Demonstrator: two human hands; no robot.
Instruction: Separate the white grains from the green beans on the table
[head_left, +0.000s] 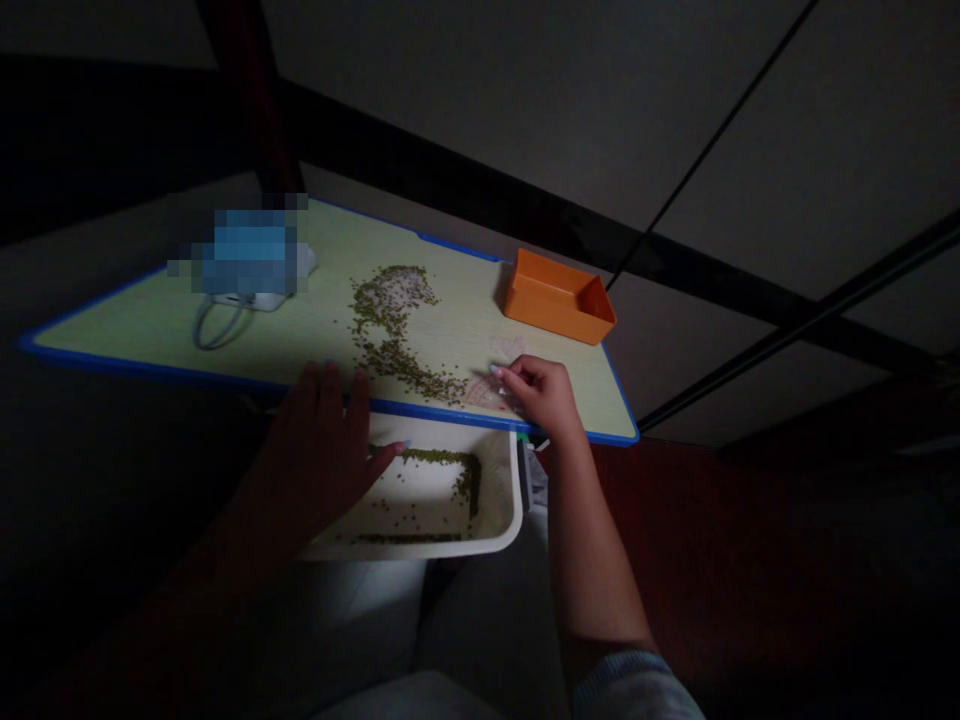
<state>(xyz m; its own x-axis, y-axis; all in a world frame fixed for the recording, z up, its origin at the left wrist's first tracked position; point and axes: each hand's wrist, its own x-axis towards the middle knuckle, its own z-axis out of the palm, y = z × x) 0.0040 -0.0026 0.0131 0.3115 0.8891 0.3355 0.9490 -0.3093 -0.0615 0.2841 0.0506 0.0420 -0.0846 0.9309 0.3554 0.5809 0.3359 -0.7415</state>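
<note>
Small green beans (390,300), which look like mung beans, lie scattered in a curved band on a pale folding table (457,310). My left hand (319,445) is open at the table's near edge. Its fingertips rest near the beans, and its thumb reaches over a white tub (506,520). More green beans (471,480) line the tub's bottom and sides. To the right of the spread, my right hand (540,392) is held low over the tabletop with its fingers curled and pinched together. Whatever lies between those fingertips is too small to make out.
An orange open box (559,300) stands at the table's back right. At the left is a white device (266,298) with a grey cable and a blurred blue screen. A blue rim (150,368) edges the table. Cabinet panels (712,130) rise close behind it.
</note>
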